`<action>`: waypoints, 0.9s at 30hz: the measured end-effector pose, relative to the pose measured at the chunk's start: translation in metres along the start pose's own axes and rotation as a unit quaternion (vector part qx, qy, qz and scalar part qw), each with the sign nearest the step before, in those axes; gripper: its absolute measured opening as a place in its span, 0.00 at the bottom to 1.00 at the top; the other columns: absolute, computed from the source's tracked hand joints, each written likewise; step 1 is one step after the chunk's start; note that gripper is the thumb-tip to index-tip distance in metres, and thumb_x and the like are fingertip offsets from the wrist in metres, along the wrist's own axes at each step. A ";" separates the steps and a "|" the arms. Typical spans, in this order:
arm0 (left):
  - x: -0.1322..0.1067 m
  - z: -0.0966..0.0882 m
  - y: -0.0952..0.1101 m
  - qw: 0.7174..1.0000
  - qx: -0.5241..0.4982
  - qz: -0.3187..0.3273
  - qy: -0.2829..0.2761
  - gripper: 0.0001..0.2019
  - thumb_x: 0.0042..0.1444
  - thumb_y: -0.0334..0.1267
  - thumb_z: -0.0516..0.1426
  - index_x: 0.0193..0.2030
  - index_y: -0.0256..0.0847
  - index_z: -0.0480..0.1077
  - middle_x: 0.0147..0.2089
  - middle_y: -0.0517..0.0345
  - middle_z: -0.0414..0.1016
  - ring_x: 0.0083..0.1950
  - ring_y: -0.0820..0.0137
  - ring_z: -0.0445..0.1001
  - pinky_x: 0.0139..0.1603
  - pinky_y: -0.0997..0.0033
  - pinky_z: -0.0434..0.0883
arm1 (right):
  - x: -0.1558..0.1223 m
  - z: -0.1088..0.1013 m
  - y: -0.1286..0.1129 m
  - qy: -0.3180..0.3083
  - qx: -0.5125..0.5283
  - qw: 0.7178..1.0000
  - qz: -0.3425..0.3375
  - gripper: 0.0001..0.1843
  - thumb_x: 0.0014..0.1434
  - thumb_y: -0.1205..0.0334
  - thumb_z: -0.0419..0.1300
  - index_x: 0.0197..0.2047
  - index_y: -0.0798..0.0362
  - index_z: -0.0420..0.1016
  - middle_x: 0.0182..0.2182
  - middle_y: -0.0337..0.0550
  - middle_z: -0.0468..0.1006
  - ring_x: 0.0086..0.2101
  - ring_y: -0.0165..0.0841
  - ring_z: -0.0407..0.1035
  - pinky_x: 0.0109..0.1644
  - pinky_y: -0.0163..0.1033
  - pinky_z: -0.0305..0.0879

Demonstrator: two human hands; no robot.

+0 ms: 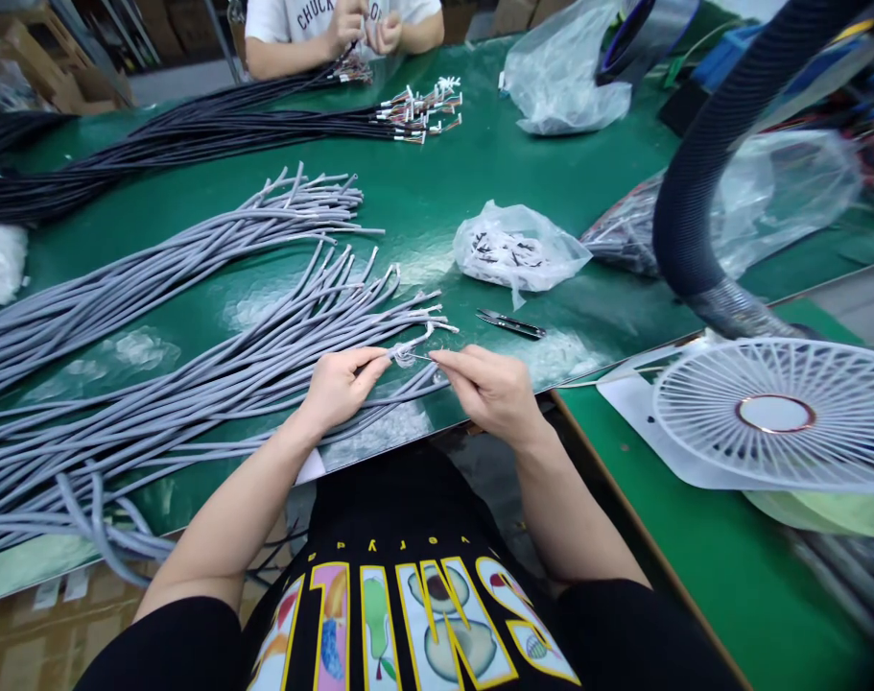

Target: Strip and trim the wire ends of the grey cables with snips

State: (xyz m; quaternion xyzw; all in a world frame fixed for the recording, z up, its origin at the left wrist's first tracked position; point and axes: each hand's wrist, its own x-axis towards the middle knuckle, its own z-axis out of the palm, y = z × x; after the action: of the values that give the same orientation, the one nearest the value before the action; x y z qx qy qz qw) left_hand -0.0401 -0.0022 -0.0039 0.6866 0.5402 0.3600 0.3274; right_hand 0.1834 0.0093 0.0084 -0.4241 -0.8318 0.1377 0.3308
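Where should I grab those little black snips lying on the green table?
Best by the black handle end, coming from the right. The snips lie flat on the table, their shiny pointed tips aimed left toward the grey cables, so the right end is likely the blunt, safer part.

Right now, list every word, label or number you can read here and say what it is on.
"CHUCK" on the white shirt of the person across the table; the rest is hidden behind their hands.
Large yellow-edged letters on the black shirt at the bottom: upside down and cut off, not surely readable.
Small yellow letters above them: too small to read.
No text elsewhere.
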 end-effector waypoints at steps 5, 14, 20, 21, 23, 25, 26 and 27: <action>-0.001 0.002 -0.001 0.999 0.020 0.021 0.013 0.13 0.60 0.42 0.55 0.43 0.39 0.79 0.41 0.52 0.83 0.39 0.65 0.80 0.42 0.69 0.72 | -0.002 -0.004 -0.002 -0.023 -0.045 0.998 -0.021 0.15 0.64 0.64 0.51 0.44 0.52 0.80 0.29 0.45 0.79 0.29 0.31 0.73 0.33 0.34 0.66; -0.002 0.001 0.002 0.998 0.028 0.050 0.010 0.12 0.60 0.40 0.56 0.43 0.39 0.79 0.45 0.51 0.82 0.45 0.63 0.80 0.49 0.66 0.74 | 0.003 -0.007 0.002 -0.050 -0.102 0.992 -0.045 0.14 0.63 0.66 0.53 0.43 0.52 0.80 0.29 0.43 0.79 0.30 0.31 0.72 0.32 0.34 0.63; -0.002 0.001 0.004 0.997 0.027 0.066 0.018 0.11 0.59 0.40 0.57 0.41 0.39 0.80 0.44 0.51 0.82 0.44 0.63 0.81 0.48 0.67 0.75 | 0.004 -0.004 0.003 -0.048 -0.104 0.990 -0.078 0.13 0.64 0.66 0.53 0.43 0.54 0.80 0.28 0.43 0.79 0.29 0.30 0.72 0.32 0.34 0.61; -0.002 0.001 0.005 0.997 0.028 0.067 0.018 0.11 0.59 0.40 0.57 0.41 0.39 0.80 0.43 0.51 0.82 0.43 0.63 0.81 0.47 0.67 0.75 | 0.004 -0.004 0.003 -0.049 -0.103 0.990 -0.078 0.13 0.64 0.65 0.53 0.43 0.53 0.80 0.28 0.43 0.79 0.29 0.30 0.72 0.32 0.34 0.62; -0.002 0.001 0.005 0.997 0.031 0.071 0.019 0.11 0.59 0.39 0.57 0.41 0.39 0.80 0.43 0.51 0.82 0.43 0.63 0.81 0.46 0.68 0.75 | 0.004 -0.004 0.004 -0.050 -0.100 0.991 -0.078 0.13 0.64 0.65 0.52 0.43 0.53 0.79 0.28 0.42 0.79 0.30 0.30 0.72 0.32 0.33 0.62; -0.002 0.001 0.005 0.997 0.032 0.073 0.020 0.11 0.59 0.39 0.57 0.41 0.39 0.80 0.43 0.51 0.83 0.43 0.64 0.81 0.45 0.69 0.75 | 0.003 -0.004 0.005 -0.047 -0.096 0.991 -0.082 0.13 0.64 0.66 0.53 0.44 0.53 0.79 0.29 0.42 0.79 0.30 0.29 0.72 0.32 0.33 0.62; -0.003 0.001 0.005 0.997 0.033 0.074 0.020 0.11 0.59 0.39 0.57 0.41 0.39 0.80 0.43 0.52 0.83 0.42 0.64 0.81 0.44 0.69 0.75 | 0.003 -0.004 0.005 -0.042 -0.095 0.991 -0.085 0.13 0.64 0.66 0.53 0.43 0.53 0.79 0.29 0.42 0.79 0.30 0.29 0.72 0.32 0.33 0.62; -0.003 0.002 0.004 0.996 0.034 0.075 0.020 0.11 0.59 0.39 0.57 0.41 0.39 0.80 0.43 0.52 0.83 0.42 0.64 0.81 0.44 0.70 0.75 | 0.003 -0.003 0.006 -0.036 -0.094 0.991 -0.090 0.13 0.64 0.66 0.53 0.43 0.53 0.79 0.29 0.42 0.79 0.29 0.29 0.72 0.32 0.33 0.62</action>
State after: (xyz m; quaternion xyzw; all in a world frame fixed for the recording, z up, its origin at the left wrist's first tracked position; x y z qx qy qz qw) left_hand -0.0371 -0.0057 -0.0014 0.7285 0.5057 0.3786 0.2649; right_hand 0.1878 0.0147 0.0092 -0.3714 -0.8873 0.0435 0.2701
